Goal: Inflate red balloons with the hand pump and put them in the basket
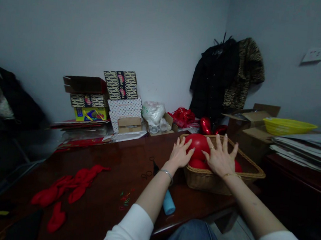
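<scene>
Touches red balloons (pixel 197 142) in a wicker basket (pixel 211 182) with left hand (pixel 180 153) and right hand (pixel 221 159), both spread wide (near a blue cylinder (pixel 169 205)).

The head camera looks forward and down across the table (pixel 93 216).

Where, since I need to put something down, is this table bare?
One bare patch of table lies behind the coloured bits, between the limp red pieces and black item; another, smaller, between the blue cylinder, basket and near edge. Boxes crowd the back edge; the basket holds red balloons under the left hand and right hand.
</scene>
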Available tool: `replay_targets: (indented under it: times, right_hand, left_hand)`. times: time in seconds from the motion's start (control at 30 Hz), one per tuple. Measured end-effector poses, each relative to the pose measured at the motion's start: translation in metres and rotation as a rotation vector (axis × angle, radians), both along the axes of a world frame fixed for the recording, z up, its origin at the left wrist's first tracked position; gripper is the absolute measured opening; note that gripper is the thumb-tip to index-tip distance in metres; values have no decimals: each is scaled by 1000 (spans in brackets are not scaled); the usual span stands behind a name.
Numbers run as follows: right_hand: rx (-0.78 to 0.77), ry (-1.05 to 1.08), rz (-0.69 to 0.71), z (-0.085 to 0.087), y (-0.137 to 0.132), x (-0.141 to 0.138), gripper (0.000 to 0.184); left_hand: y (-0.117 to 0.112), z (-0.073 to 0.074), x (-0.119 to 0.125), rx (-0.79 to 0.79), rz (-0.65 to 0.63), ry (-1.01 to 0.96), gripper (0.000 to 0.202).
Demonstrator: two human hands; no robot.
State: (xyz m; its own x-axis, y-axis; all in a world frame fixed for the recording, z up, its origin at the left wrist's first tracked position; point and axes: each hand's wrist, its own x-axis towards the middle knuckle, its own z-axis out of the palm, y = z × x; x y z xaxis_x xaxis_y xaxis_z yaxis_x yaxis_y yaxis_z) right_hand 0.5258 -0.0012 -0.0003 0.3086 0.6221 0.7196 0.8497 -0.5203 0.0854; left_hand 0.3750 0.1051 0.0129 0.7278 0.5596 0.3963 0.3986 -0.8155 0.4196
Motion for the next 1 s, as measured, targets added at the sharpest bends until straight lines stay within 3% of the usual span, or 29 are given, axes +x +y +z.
replay_targets:
  times: [0.27,0.5,0.7,1.0]
  right_hand:
    - [39,-53,58,16,6,-31,66]
    - [70,-101,225,18,22,-82,69]
    - [24,-77,357,-1,45,-139,68]
    - [-97,-43,524,-50,70,-230,67]
  left_hand:
    - [2,-2,-40,69,56,20,61]
    - [3,-13,-104,100,167,67,62]
    - [13,-37,-172,65,276,85,64]
    - [27,-89,-277,-50,508,148,65]
